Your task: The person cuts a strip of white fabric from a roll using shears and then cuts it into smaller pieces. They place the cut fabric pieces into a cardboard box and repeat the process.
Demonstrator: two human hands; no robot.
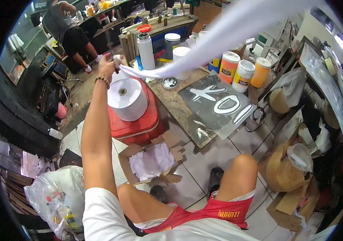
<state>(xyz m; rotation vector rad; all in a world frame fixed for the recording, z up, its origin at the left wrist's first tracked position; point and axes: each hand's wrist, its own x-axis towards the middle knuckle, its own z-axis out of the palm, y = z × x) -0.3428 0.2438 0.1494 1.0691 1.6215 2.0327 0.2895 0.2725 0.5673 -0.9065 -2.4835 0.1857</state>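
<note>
My left hand (108,67), a beaded bracelet on its wrist, is stretched forward above a large white roll (128,105) with a hollow core. Its fingers are closed at the end of a long white strip (215,48). Blur hides the exact grip and a thin dark shape beside the fingers. The strip sags from this hand, then rises to the upper right and leaves the view, smeared by motion. My right hand is out of view. Beneath the roll is a red cooler box (133,130). An open cardboard box (129,162) holding white cloth sits before it.
A low table (167,94) bears a dark lettered sheet (203,94), bottles and paint jars (242,76). A plastic bag (59,197) lies at left, a cardboard box (288,205) at right. Another person (65,28) stands at the far left.
</note>
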